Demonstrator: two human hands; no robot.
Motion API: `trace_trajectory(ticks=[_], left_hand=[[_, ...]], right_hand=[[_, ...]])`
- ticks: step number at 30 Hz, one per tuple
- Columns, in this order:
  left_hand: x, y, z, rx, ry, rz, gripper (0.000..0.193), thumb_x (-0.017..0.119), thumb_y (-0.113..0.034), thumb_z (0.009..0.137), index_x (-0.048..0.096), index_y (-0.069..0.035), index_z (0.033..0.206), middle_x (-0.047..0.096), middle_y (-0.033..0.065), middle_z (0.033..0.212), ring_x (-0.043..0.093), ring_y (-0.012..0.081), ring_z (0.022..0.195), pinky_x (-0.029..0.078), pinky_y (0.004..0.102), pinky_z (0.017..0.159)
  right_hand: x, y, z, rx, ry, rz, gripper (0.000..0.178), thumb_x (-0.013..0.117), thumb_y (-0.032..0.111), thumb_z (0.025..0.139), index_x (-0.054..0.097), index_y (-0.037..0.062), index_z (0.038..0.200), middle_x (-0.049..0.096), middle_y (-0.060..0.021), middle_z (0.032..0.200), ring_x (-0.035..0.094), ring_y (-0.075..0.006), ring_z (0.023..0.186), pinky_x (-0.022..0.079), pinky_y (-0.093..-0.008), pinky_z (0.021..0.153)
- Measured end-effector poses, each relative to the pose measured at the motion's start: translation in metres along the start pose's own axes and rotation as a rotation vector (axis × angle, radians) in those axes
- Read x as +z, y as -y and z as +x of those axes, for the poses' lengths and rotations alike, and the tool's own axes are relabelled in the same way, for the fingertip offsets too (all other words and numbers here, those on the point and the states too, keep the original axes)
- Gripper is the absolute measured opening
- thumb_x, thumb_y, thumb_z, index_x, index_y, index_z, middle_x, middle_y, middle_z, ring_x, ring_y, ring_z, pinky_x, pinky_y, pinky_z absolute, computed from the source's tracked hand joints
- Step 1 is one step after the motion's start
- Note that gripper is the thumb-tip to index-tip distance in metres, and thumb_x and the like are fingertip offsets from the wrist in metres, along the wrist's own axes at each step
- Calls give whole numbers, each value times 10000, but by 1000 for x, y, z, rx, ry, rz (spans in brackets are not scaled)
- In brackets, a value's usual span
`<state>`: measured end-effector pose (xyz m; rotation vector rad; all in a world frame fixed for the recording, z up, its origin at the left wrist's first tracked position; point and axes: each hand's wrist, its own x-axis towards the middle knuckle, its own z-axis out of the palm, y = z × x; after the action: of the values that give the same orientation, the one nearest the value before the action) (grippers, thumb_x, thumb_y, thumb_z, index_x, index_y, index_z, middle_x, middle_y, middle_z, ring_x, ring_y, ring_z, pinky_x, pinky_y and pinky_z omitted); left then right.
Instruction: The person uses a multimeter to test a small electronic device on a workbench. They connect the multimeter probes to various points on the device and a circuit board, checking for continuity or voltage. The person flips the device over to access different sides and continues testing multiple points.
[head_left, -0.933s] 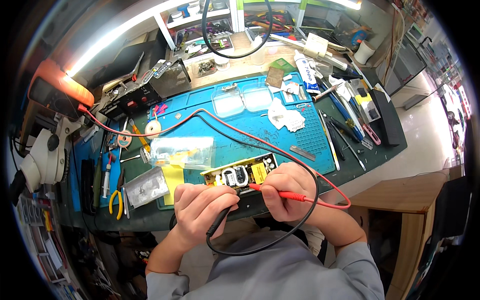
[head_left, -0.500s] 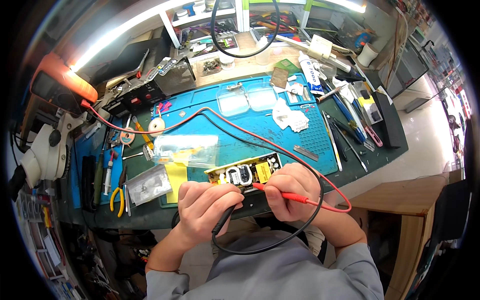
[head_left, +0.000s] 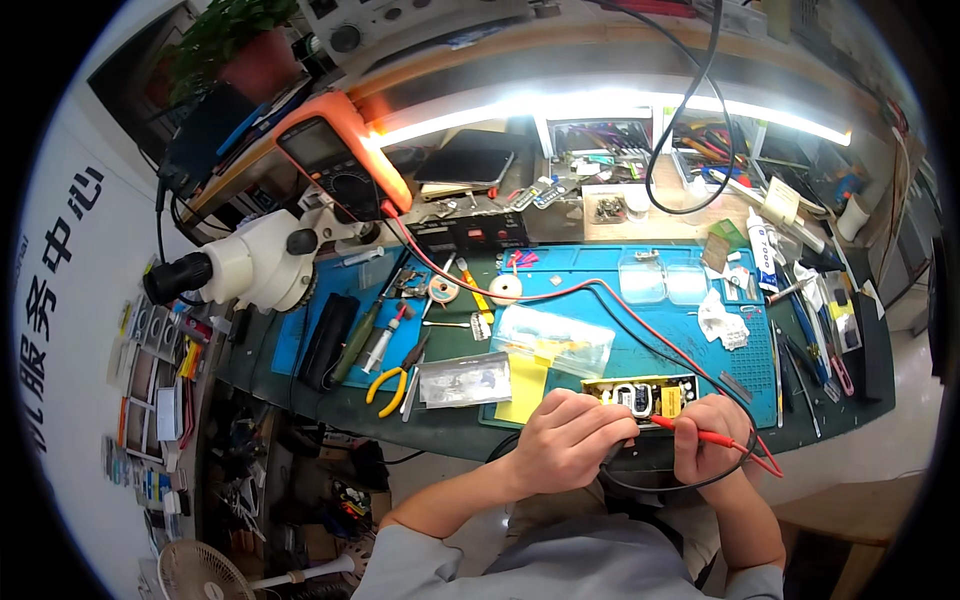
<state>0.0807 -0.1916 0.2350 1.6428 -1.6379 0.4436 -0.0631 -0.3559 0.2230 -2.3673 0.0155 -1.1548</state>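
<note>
From the orange meter (head_left: 345, 160), a red lead (head_left: 540, 298) trails over the flat blue mat (head_left: 592, 262), past a crumpled tissue (head_left: 722, 322), to the right hand (head_left: 708, 440), its fingers clamped on the red probe (head_left: 718, 438). The left hand (head_left: 572, 440) pinches the black probe (head_left: 612, 453) beside the unit (head_left: 640, 398), an open oblong shell packed with small parts (one a yellow block), near the bench's front edge. Farther back, a hinged clear box (head_left: 660, 280) lies open and a tray (head_left: 612, 209) holds metal bits.

A glowing tube light (head_left: 600, 104) runs below a wooden shelf (head_left: 540, 45) over the dark green workbench (head_left: 450, 432); a white wall (head_left: 95, 260) with dark lettering stands left, a brown wooden table (head_left: 850, 510) lower right.
</note>
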Motion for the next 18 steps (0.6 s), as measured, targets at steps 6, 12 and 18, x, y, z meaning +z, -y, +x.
trace_trajectory(ticks=[6,12,18], left_hand=[[2,-2,0,-6,-6,-1,226,782,-142,738,683,-152,941,688,-58,939,594,133,780,392,279,733],[2,-3,-1,-7,-5,6,216,774,-150,750,683,-153,946,688,-59,943,593,136,782,394,283,738],[-1,-3,1,-8,18,-4,232,729,-98,756,667,-142,975,676,-51,972,600,146,810,405,297,742]], right_hand=[[-2,-3,-1,-18,14,-4,96,620,74,894,537,53,850,549,-69,676,521,-247,546,402,-364,520],[-1,-1,1,-45,-11,-7,95,619,40,881,531,52,847,548,-64,675,527,-246,548,411,-370,521],[0,-1,0,-24,-8,4,94,626,47,872,540,57,836,560,-74,679,533,-251,551,415,-375,519]])
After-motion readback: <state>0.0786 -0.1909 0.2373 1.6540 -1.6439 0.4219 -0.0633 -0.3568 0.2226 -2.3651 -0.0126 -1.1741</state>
